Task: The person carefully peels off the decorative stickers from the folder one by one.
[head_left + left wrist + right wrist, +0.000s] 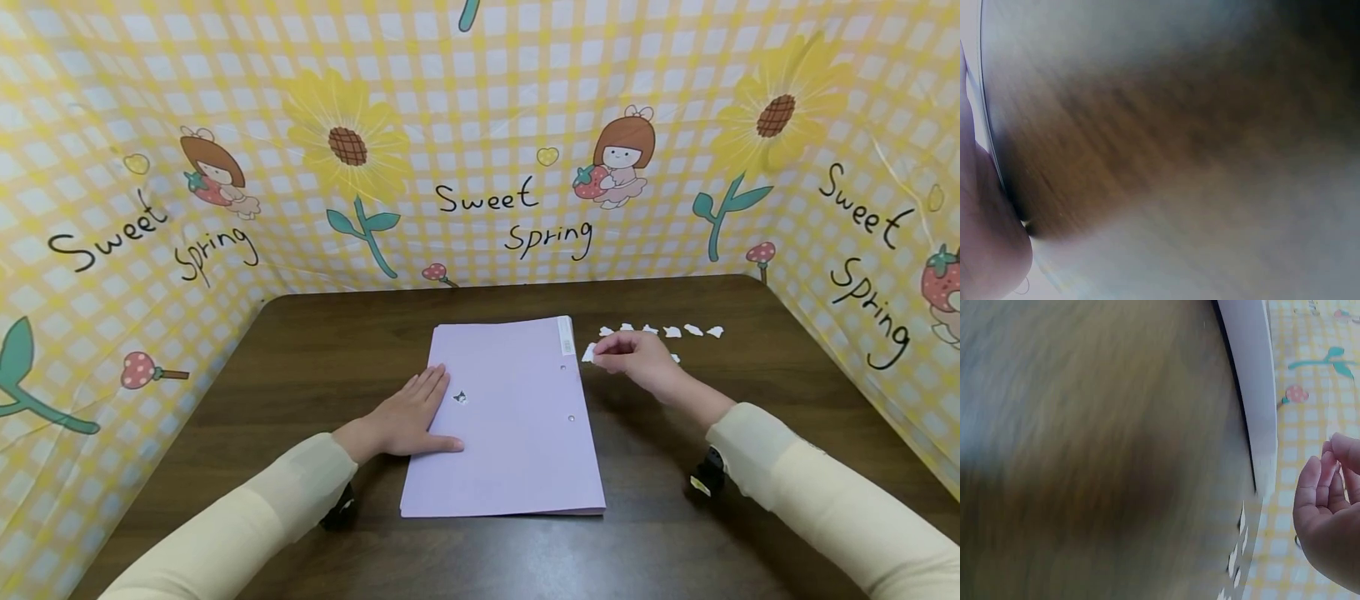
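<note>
A light purple folder [517, 458] lies flat on the table, with a small dark cartoon sticker [460, 397] on it. My left hand [405, 417] rests on its left edge, fingers straight and thumb spread; in the left wrist view only part of that hand [991, 250] shows. Just off the folder's upper right edge, my right hand [645, 360] pinches a small white torn scrap [588, 354] between thumb and fingertips. Several more white scraps [693, 330] lie in a row behind that hand, some partly hidden by it. The right wrist view shows the pinching fingers [1307, 481].
The dark wooden table [330, 350] ends at a yellow checked cloth [480, 125] that hangs at the back and both sides. On the folder's right side are a white label [566, 337] and two small round holes [572, 418]. Each wrist wears a black device [707, 475].
</note>
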`<state>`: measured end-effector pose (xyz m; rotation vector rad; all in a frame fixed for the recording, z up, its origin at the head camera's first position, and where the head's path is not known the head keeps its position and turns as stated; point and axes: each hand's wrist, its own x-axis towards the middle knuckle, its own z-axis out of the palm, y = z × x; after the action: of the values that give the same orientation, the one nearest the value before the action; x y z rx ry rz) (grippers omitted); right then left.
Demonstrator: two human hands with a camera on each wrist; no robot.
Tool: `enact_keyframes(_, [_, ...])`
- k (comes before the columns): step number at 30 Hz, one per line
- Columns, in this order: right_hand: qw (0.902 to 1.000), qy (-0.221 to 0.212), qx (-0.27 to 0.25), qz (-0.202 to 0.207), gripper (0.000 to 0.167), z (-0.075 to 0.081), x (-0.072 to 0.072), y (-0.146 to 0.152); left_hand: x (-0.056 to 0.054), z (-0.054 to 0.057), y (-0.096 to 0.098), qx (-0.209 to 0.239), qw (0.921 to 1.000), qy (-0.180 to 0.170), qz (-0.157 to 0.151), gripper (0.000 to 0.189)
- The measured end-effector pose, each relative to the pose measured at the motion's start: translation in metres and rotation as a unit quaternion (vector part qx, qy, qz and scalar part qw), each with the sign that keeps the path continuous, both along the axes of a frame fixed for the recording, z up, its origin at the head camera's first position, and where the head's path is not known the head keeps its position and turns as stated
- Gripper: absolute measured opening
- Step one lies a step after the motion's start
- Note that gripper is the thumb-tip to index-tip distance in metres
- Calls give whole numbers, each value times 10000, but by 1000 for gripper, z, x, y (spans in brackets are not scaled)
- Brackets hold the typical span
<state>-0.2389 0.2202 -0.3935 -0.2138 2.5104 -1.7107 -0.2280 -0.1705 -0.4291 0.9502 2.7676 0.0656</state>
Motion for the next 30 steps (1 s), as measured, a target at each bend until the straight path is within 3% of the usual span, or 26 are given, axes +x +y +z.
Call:
enact_keyframes(9, [9996,148,-107,-234,26,-1,-6,37,-2,-4,-2,44,10000,14,-20,116])
enact_keyframes(20, [9982,61,397,-444,34,1,-7,84,-2,-4,-2,36,10000,-7,5,115])
enact_keyframes(30, [9956,-14,774,-537,37,-7,-10,123,-1,-2,-1,-4,10000,-37,27,116])
